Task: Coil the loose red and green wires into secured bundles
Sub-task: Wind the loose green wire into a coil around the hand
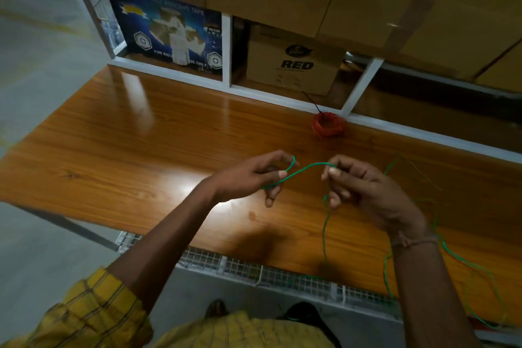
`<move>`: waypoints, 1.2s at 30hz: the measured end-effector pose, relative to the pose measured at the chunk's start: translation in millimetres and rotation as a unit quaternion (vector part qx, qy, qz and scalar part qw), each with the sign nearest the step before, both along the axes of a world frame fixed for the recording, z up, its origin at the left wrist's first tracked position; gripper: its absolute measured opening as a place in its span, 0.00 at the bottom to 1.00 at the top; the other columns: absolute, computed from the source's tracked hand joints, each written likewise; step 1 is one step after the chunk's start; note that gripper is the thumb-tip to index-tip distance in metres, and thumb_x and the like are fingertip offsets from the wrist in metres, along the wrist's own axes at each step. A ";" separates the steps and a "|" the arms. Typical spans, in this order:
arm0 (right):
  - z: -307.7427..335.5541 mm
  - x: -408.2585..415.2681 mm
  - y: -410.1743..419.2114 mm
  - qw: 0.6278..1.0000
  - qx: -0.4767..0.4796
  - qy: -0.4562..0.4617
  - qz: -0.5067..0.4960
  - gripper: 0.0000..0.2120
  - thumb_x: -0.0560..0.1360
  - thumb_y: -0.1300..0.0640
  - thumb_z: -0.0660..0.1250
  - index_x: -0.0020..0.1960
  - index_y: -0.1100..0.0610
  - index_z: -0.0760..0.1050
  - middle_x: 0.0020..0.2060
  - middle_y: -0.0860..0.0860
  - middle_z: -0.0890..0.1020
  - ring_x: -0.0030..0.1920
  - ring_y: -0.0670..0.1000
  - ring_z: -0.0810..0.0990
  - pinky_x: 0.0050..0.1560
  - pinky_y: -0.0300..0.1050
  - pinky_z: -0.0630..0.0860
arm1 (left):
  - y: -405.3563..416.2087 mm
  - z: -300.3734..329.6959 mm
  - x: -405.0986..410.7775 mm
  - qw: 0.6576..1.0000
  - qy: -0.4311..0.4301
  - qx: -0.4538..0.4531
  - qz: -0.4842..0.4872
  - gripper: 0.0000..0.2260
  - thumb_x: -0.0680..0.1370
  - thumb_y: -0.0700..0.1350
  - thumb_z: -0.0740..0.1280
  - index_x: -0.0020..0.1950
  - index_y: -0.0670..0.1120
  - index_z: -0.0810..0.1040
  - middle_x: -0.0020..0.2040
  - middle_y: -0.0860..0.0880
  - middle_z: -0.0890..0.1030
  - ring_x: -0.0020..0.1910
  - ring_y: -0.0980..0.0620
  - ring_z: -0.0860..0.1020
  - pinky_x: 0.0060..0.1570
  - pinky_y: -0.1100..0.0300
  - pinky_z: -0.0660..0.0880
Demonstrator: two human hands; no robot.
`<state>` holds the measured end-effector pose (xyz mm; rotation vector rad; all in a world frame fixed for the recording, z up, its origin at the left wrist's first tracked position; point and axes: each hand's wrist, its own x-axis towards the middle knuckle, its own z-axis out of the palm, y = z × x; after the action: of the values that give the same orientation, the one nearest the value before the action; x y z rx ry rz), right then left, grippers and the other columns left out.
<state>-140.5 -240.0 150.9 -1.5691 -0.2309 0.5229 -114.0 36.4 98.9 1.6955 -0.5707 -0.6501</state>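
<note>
Over the wooden tabletop (127,127), we see the left hand (254,175) and right hand (364,192) each keep a pinching grip on the green wire (305,168), which arcs between them above the surface. Below the right hand, the rest of the wire trails loose over the tabletop's near edge. The red wire bundle (328,125) lies coiled at the tabletop's far edge, well apart from both hands, a black tie (312,102) jutting from it.
</note>
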 end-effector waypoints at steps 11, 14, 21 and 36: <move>-36.4 36.0 27.2 0.985 -0.130 -0.099 -0.056 0.13 0.84 0.54 0.66 0.50 0.65 0.75 0.31 0.54 0.80 0.39 0.53 0.88 0.39 0.44 0.80 | 7.6 8.9 -26.8 0.910 0.278 -0.286 -0.113 0.19 0.90 0.42 0.50 0.79 0.41 0.67 0.31 0.49 0.58 0.23 0.56 0.55 0.56 0.43 0.84; -45.0 29.0 26.0 0.991 -0.117 -0.069 -0.010 0.22 0.86 0.49 0.61 0.49 0.69 0.77 0.35 0.64 0.82 0.46 0.54 0.89 0.46 0.45 0.80 | -0.5 16.0 -28.9 0.874 0.298 -0.370 -0.097 0.19 0.90 0.42 0.50 0.79 0.44 0.68 0.29 0.51 0.57 0.22 0.58 0.55 0.51 0.51 0.83; -81.8 -1.6 17.4 0.981 -0.139 0.028 0.130 0.15 0.88 0.53 0.59 0.52 0.63 0.76 0.44 0.68 0.86 0.51 0.52 0.88 0.46 0.47 0.77 | -23.9 40.3 -24.8 0.822 0.230 -0.521 0.001 0.20 0.88 0.42 0.52 0.80 0.44 0.66 0.31 0.52 0.61 0.24 0.57 0.61 0.60 0.48 0.80; -45.5 -64.2 17.8 0.857 -0.413 -0.234 0.202 0.08 0.87 0.48 0.55 0.63 0.49 0.64 0.41 0.52 0.79 0.42 0.58 0.79 0.43 0.55 0.73 | -46.9 14.0 17.5 0.928 -0.005 -0.186 0.322 0.16 0.90 0.40 0.55 0.78 0.45 0.64 0.47 0.38 0.81 0.58 0.41 0.86 0.58 0.51 0.83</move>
<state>-204.7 -222.2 105.3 -2.5132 -0.8030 0.5941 -96.5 -10.6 112.9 1.4049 -0.1032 -0.0491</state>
